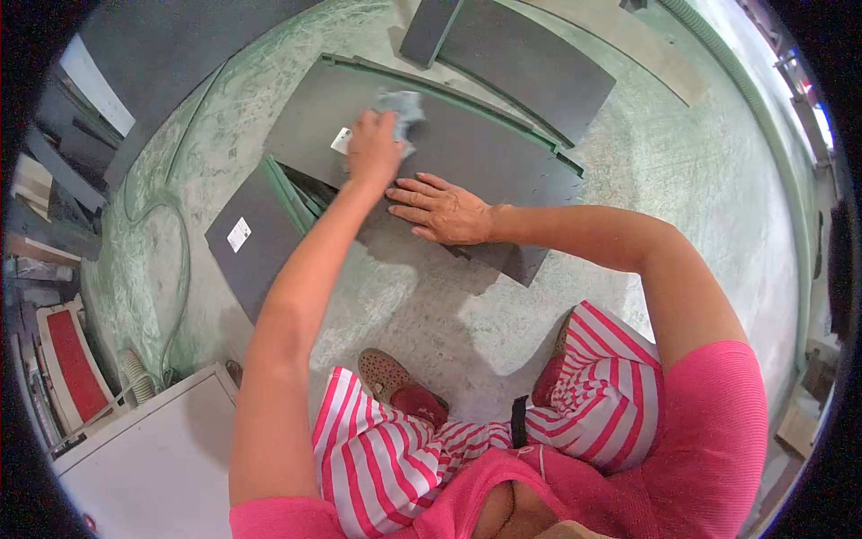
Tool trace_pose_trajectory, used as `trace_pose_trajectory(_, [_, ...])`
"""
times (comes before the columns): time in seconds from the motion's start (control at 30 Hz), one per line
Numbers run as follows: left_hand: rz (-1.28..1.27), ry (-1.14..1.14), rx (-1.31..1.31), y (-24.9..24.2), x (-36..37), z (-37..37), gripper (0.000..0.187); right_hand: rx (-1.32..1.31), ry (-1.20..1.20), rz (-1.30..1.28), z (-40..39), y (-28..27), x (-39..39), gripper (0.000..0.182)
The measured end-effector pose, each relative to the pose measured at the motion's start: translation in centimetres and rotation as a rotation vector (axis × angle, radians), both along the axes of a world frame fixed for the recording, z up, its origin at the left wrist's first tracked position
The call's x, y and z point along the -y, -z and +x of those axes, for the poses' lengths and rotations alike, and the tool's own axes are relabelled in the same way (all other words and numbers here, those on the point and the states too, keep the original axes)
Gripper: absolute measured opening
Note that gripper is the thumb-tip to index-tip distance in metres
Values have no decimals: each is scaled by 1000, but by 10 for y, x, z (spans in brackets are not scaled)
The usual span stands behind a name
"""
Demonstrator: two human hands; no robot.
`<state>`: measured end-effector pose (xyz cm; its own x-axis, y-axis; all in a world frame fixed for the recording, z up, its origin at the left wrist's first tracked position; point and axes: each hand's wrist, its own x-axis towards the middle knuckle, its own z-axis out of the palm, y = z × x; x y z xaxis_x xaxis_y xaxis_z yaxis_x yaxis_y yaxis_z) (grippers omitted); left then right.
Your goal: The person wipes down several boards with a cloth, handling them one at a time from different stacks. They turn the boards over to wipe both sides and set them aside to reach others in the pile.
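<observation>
We note the left hand [373, 148] closed around a crumpled pale blue-grey cloth [401, 105], which juts beyond it, far and right, over a long flat dark-grey panel [489, 148]. The panel's long axis runs far left to near right — our right hand [449, 213] rests flat by its near edge, fingers apart (nothing gripped). Left hand lies nearer the small white rectangular label [341, 141].

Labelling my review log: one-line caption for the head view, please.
Left hand holds a cloth on a dark panel; right hand rests on the same panel.
</observation>
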<state>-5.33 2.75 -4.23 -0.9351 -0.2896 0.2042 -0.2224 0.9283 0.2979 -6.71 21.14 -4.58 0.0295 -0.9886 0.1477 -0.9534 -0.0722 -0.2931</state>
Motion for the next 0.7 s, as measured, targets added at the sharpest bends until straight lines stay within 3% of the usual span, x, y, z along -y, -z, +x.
trace_pose_trajectory(0.13, [92,303,40,-16,-64,2,44,64,-14,77,1,10,-6,48])
trace_pose_trajectory(0.2, [96,397,42,-20,-72,2,44,-344,41,-39,7,15,-9,49])
trace_pose_trajectory(0.23, [127,399,41,-19,-72,1,43,-346,43,-38,9,11,-12,49])
trace_pose_trajectory(0.3, [155,401,38,-20,-69,-1,43,84,-169,-169,9,-5,-17,39])
trace_pose_trajectory(0.4, [258,261,128,-23,-60,-4,42,100,-163,-123,-1,-40,-18,28])
trace_pose_trajectory(0.53, [518,37,210,-27,-44,-16,40,96,-98,-223,-24,-53,-16,28])
trace_pose_trajectory(0.6, [612,-23,212,-26,-35,-14,38,100,90,-281,-33,-57,-13,34])
trace_pose_trajectory(0.67, [1600,-156,121,-22,-24,-8,38,127,146,-320,-45,-59,-8,43])
trace_pose_trajectory(0.7, [1598,-161,126,-15,-17,-3,38,170,253,-349,-50,-56,-6,47])
